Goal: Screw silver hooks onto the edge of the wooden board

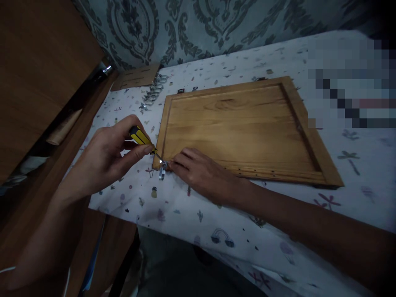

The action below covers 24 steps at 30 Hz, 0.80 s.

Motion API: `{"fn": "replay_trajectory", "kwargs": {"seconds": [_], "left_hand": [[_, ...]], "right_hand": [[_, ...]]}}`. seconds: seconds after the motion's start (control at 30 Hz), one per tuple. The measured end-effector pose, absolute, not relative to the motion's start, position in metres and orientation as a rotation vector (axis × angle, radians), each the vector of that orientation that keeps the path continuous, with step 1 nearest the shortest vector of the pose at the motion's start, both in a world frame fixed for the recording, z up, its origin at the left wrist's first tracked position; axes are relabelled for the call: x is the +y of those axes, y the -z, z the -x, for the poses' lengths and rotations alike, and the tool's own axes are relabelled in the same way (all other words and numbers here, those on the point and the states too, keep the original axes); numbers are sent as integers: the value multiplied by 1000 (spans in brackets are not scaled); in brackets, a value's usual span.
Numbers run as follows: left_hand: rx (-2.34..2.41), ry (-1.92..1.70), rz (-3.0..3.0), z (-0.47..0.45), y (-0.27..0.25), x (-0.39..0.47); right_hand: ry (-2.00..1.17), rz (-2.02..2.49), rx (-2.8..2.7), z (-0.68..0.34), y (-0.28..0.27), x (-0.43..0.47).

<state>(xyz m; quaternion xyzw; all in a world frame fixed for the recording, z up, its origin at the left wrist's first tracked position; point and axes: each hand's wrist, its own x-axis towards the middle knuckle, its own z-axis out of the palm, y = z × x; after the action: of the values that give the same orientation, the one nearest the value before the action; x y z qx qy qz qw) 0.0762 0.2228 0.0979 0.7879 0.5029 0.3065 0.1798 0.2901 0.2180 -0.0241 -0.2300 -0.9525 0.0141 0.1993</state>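
Observation:
My left hand (pixel 107 154) is closed around the yellow-and-black handle of a screwdriver (pixel 140 136), its shaft slanting down to the right. The tip meets a small shiny metal bracket (pixel 162 171) at the near left corner of a framed wooden panel (pixel 229 128). A looped part of that bracket hangs out past the panel's near edge. Across this edge lies my right hand (pixel 199 171), fingers bent together, with the fingertips pressed against the bracket. Several small dark holes run along the panel's near rail.
A row of several metal brackets (pixel 153 90) lies behind the panel's left side, beside a piece of slotted cardboard (pixel 136 77). The patterned white cloth (pixel 179 214) covers the table up to the wallpapered wall. Brown wooden furniture (pixel 40 62) stands at left. The far right is pixelated.

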Motion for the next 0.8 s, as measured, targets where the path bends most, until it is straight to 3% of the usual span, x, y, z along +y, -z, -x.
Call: {"fn": "replay_trajectory", "kwargs": {"seconds": [0.1, 0.37, 0.63, 0.8], "left_hand": [[1276, -606, -2379, -78, -102, 223], [1248, -620, -2396, -75, -102, 221], [1510, -1067, -2272, -55, -102, 205], [1545, -1046, -2223, -46, -89, 197]], "right_hand": [[-30, 640, -2649, -290, 25, 218], [-35, 634, -2624, -290, 27, 218], [-76, 621, -2642, -292, 22, 217], [-30, 634, -2643, -291, 25, 217]]}}
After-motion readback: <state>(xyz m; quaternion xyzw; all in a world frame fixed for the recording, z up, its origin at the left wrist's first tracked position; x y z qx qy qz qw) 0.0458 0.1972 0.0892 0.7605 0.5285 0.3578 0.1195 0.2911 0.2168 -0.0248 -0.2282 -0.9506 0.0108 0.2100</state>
